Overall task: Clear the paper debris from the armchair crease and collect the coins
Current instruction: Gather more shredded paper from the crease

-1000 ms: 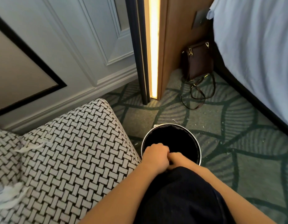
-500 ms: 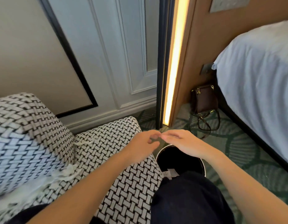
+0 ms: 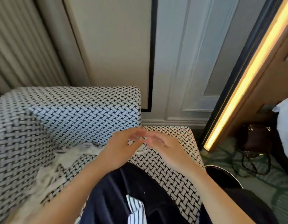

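The armchair (image 3: 85, 113) has a black-and-white woven pattern. White shredded paper debris (image 3: 78, 151) lies along the crease between seat and backrest, with more (image 3: 48, 177) trailing toward the front left. Both hands hover over the seat near the crease's right end, blurred by motion. My left hand (image 3: 124, 147) and my right hand (image 3: 161, 143) have loosely extended fingers that almost touch. Nothing is visibly held in either. A small paper scrap (image 3: 140, 151) lies just below them. No coins are visible.
A dark round bin (image 3: 221, 175) stands on the green patterned carpet right of the chair, partly hidden by my right arm. A brown handbag (image 3: 255, 136) with a strap leans by the lit wooden panel. A white bed edge (image 3: 285, 126) is at far right.
My view has swung up and left from the bin to the armchair. Both hands have risen out of the bin and moved over the seat toward the crease.
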A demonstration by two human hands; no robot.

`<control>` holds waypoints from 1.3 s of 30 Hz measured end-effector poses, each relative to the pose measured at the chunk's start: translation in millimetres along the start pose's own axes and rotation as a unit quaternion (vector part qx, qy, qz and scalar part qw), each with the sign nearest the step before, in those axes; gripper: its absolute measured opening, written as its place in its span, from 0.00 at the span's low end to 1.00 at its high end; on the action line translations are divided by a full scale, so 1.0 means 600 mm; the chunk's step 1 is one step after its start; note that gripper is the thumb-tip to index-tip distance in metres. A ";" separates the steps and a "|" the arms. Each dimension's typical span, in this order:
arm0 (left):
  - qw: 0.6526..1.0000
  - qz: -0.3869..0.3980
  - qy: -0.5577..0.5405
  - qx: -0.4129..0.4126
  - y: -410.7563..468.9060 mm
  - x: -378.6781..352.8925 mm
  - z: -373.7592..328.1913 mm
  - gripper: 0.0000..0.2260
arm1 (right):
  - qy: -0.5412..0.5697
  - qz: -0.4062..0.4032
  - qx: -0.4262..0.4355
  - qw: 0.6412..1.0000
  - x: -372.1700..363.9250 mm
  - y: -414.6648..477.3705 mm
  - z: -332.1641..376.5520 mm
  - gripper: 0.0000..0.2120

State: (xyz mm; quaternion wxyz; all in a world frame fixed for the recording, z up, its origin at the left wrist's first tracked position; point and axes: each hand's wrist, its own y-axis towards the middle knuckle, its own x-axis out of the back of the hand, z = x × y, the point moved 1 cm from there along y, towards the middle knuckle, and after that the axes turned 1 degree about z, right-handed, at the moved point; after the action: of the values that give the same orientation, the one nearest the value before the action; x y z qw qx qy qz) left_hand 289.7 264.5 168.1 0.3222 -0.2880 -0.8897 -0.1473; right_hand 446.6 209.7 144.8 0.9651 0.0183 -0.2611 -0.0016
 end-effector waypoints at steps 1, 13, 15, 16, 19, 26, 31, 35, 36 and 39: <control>1.000 -0.019 -0.002 0.008 -0.018 0.014 0.013 0.11 | 0.005 0.008 0.008 1.000 -0.020 0.004 0.014 0.13; 0.943 -0.255 -0.119 0.177 -0.298 0.129 0.184 0.09 | 0.045 0.143 0.120 0.981 -0.315 0.024 0.154 0.12; 0.927 -0.272 -0.132 0.221 -0.349 0.123 0.207 0.09 | 0.024 0.182 0.143 0.973 -0.367 0.011 0.156 0.13; 0.917 -0.277 -0.139 0.252 -0.381 0.117 0.219 0.09 | 0.000 0.212 0.157 0.965 -0.395 0.000 0.154 0.13; 0.873 -0.316 -0.142 0.345 -0.477 0.079 0.256 0.07 | -0.074 0.303 0.189 0.931 -0.455 -0.033 0.134 0.15; 0.766 -0.473 0.101 0.424 -0.636 -0.056 0.281 0.13 | -0.260 0.374 0.282 0.844 -0.492 -0.061 0.090 0.21; 0.617 -0.553 0.129 0.545 -0.663 -0.102 0.284 0.16 | -0.312 0.393 0.301 0.811 -0.504 -0.076 0.086 0.22; 0.569 -0.544 0.036 0.615 -0.669 -0.084 0.288 0.36 | -0.303 0.399 0.291 0.815 -0.512 -0.079 0.088 0.22; 0.565 -0.537 0.033 0.626 -0.671 -0.077 0.291 0.36 | -0.299 0.398 0.289 0.818 -0.513 -0.079 0.089 0.22; 0.581 -0.460 0.069 0.668 -0.663 -0.069 0.301 0.34 | -0.292 0.393 0.281 0.825 -0.512 -0.083 0.089 0.21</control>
State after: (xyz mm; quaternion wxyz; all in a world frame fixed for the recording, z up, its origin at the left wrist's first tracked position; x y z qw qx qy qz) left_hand -14.2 13.4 -24.6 0.3731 0.4675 -0.7256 0.3402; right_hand 154.9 162.2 34.2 0.7160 0.1830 -0.5046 0.4464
